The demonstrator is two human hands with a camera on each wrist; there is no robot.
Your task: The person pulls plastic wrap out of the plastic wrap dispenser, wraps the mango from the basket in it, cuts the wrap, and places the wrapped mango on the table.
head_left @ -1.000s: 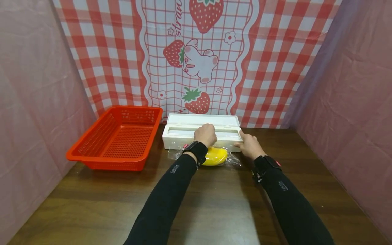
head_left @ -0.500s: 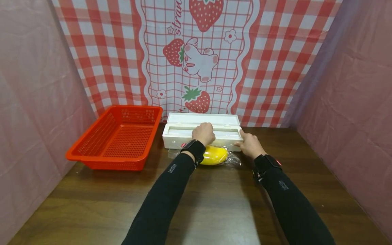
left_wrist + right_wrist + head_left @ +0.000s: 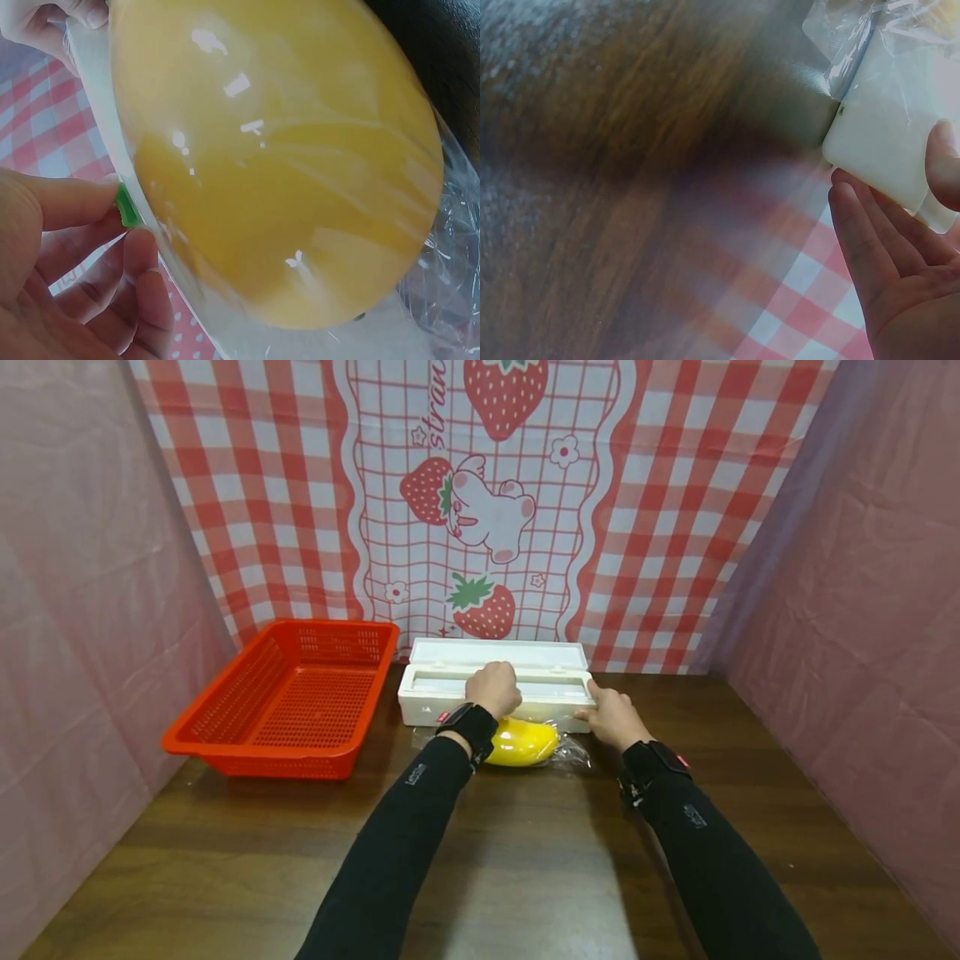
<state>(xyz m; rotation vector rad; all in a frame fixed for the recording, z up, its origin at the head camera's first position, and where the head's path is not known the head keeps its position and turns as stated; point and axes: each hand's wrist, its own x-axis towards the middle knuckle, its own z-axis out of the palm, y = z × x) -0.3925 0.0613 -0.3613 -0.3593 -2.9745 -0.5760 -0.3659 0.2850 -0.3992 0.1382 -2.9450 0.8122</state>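
Left hand (image 3: 494,688) pinching green tab (image 3: 126,207), left wrist view only

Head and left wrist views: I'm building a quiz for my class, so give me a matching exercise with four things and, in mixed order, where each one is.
1. red-orange basket
2. yellow object
3. green piece
4. right hand

A. pinched by the left hand
B. at the right end of the white box
C. wrapped in clear film
D. left of the box

Pairs: 1-D, 2-C, 3-A, 4-B
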